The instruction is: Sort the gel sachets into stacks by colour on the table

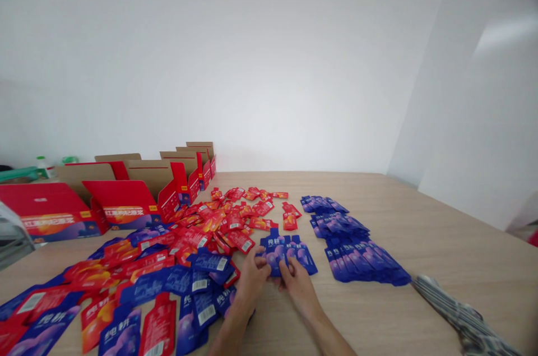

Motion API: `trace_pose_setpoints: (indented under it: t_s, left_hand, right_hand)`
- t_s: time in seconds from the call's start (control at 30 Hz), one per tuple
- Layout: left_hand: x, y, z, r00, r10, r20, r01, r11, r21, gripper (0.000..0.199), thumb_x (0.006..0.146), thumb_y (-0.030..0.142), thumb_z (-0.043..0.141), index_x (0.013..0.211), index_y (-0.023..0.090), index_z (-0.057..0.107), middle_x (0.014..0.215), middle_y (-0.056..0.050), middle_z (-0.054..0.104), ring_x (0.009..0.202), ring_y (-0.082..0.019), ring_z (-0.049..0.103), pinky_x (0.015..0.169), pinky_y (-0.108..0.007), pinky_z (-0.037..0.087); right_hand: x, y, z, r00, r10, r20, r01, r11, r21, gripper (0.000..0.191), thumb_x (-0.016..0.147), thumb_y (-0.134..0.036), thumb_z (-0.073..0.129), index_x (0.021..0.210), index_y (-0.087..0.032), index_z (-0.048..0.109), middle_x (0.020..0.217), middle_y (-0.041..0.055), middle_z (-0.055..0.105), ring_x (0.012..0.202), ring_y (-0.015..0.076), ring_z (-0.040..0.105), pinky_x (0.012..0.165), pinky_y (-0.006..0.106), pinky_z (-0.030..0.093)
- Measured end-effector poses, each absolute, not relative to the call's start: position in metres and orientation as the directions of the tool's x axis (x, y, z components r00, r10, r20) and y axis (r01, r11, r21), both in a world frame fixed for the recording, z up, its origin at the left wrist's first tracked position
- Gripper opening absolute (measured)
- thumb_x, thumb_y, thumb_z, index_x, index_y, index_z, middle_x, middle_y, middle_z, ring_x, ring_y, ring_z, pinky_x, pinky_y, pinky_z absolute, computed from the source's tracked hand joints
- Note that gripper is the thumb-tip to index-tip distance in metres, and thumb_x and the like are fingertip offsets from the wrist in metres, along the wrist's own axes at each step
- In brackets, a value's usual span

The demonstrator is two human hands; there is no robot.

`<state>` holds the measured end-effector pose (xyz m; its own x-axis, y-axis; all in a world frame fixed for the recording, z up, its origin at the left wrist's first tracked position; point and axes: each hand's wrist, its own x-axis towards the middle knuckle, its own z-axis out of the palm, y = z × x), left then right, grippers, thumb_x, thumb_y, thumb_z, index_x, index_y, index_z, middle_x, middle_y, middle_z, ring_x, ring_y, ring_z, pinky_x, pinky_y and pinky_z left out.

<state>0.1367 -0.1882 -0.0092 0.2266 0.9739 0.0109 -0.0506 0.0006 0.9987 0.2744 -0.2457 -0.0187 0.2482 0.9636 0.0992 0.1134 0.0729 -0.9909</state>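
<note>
Several blue pouches with purple fruit prints [275, 249] are held fanned out, upright and overlapping, at the middle of the table. My left hand [254, 274] grips their left edge, its fingers closed on the leftmost pouch. At their lower edge, my right hand [296, 283] pinches the pouches between thumb and fingers. Left of my hands spreads a loose heap of red pouches [193, 237] mixed with blue pouches [205, 303]. On the right lie overlapping rows of blue pouches [363, 260], face up.
Open red cardboard boxes [126, 204] stand along the left side. A striped cloth bundle [458, 311] lies at the right front of the wooden table [441, 244]. Behind the boxes are a bottle with a green cap [44, 166] and a green container [19, 175]. A white wall is behind.
</note>
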Motion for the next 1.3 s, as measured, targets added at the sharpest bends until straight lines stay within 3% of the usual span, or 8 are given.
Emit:
trace_pose_setpoints:
  t_s: [0.13, 0.27, 0.37, 0.5, 0.7, 1.0, 1.13, 1.3]
  left_hand:
    - [0.133, -0.181, -0.014, 0.180, 0.984, 0.009, -0.102, 0.010, 0.995, 0.053, 0.070, 0.023, 0.065, 0.121, 0.013, 0.053, 0.090, -0.007, 0.071, 0.075, -0.018, 0.069, 0.063, -0.026, 0.054]
    - [0.133, -0.175, -0.020, 0.233, 0.972, -0.008, -0.014, 0.012, 1.000, 0.052, 0.074, 0.023, 0.060, 0.124, 0.008, 0.055, 0.103, -0.014, 0.072, 0.083, -0.022, 0.070, 0.069, -0.030, 0.056]
    - [0.137, -0.177, -0.025, 0.221, 0.974, 0.055, 0.192, -0.099, 0.976, 0.056, 0.075, 0.019, 0.057, 0.130, 0.010, 0.055, 0.119, -0.015, 0.068, 0.105, -0.024, 0.066, 0.088, -0.033, 0.053]
    - [0.143, -0.185, -0.027, 0.282, 0.934, 0.220, 0.520, -0.341, 0.783, 0.060, 0.076, 0.018, 0.055, 0.135, 0.010, 0.054, 0.138, -0.014, 0.057, 0.131, -0.025, 0.048, 0.112, -0.035, 0.035]
    - [0.146, -0.186, -0.023, 0.392, 0.896, 0.210, 0.700, -0.439, 0.564, 0.054, 0.088, 0.023, 0.038, 0.139, 0.013, 0.053, 0.137, -0.011, 0.058, 0.129, -0.024, 0.047, 0.112, -0.038, 0.031]
    - [0.148, -0.196, -0.020, 0.389, 0.920, 0.048, 0.797, -0.362, 0.483, 0.058, 0.092, 0.035, 0.035, 0.147, 0.018, 0.042, 0.151, -0.010, 0.043, 0.141, -0.031, 0.031, 0.114, -0.046, 0.026]
    - [0.146, -0.197, -0.021, 0.392, 0.918, 0.064, 0.816, -0.379, 0.437, 0.056, 0.092, 0.034, 0.036, 0.146, 0.023, 0.044, 0.154, -0.009, 0.040, 0.143, -0.033, 0.026, 0.113, -0.050, 0.025]
    - [0.145, -0.195, -0.024, 0.405, 0.912, 0.065, 0.813, -0.392, 0.431, 0.057, 0.088, 0.030, 0.042, 0.145, 0.029, 0.046, 0.154, -0.005, 0.039, 0.143, -0.032, 0.026, 0.113, -0.050, 0.024]
  right_hand:
    - [0.273, -0.246, -0.022, 0.267, 0.940, 0.214, 0.331, 0.119, -0.936, 0.058, 0.081, -0.041, 0.060, 0.133, -0.017, 0.051, 0.094, 0.0070, 0.071, 0.076, 0.0218, 0.068, 0.070, 0.033, 0.055]
    - [0.274, -0.247, -0.028, 0.302, 0.897, 0.322, 0.523, 0.127, -0.843, 0.049, 0.082, -0.030, 0.056, 0.129, -0.015, 0.058, 0.102, 0.0110, 0.070, 0.086, 0.0245, 0.066, 0.083, 0.037, 0.054]
    - [0.279, -0.245, -0.030, 0.315, 0.842, 0.438, 0.657, 0.139, -0.740, 0.039, 0.084, -0.025, 0.054, 0.120, -0.016, 0.065, 0.109, 0.0138, 0.069, 0.099, 0.0276, 0.063, 0.091, 0.040, 0.050]
    - [0.282, -0.243, -0.025, 0.208, 0.823, 0.528, 0.777, 0.188, -0.601, 0.033, 0.090, -0.020, 0.048, 0.117, -0.018, 0.067, 0.111, 0.0118, 0.070, 0.103, 0.0266, 0.059, 0.096, 0.042, 0.045]
    - [0.280, -0.238, -0.020, 0.170, 0.824, 0.540, 0.879, 0.122, -0.462, 0.034, 0.094, -0.017, 0.044, 0.114, -0.022, 0.071, 0.108, 0.0088, 0.071, 0.101, 0.0249, 0.055, 0.093, 0.040, 0.043]
    - [0.283, -0.236, -0.026, 0.199, 0.854, 0.481, 0.911, 0.019, -0.411, 0.028, 0.091, -0.021, 0.051, 0.104, -0.031, 0.075, 0.103, 0.0065, 0.071, 0.103, 0.0274, 0.052, 0.092, 0.041, 0.039]
    - [0.285, -0.240, -0.027, 0.205, 0.862, 0.464, 0.933, -0.028, -0.359, 0.029, 0.086, -0.020, 0.056, 0.103, -0.032, 0.076, 0.119, 0.0067, 0.066, 0.120, 0.0329, 0.046, 0.100, 0.047, 0.035]
    - [0.286, -0.241, -0.033, 0.161, 0.897, 0.412, 0.949, -0.026, -0.315, 0.042, 0.083, -0.018, 0.056, 0.121, -0.032, 0.068, 0.138, 0.0085, 0.057, 0.133, 0.0348, 0.042, 0.109, 0.054, 0.026]
